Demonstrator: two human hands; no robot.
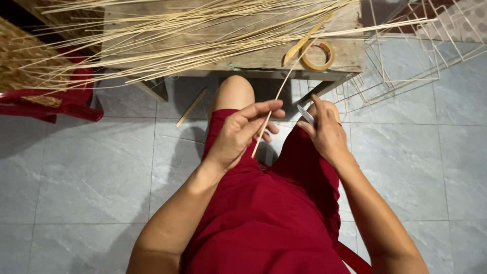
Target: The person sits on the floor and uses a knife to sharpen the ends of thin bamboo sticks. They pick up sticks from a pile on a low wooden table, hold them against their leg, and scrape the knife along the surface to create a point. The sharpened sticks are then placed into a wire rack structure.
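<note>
Left hand (238,134) fingers pinch thin pale bamboo strip (274,104); right hand (327,133) fingers closed round small metal blade (305,113); tape roll (318,55) near desk (350,56) edge.

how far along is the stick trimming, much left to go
Done: several square stick frames lean beside the wooden bench. In hand: the left hand pinches one thin bamboo stick while the right hand holds a small blade near it. Left: a big pile of loose sticks lies on the bench.
</note>
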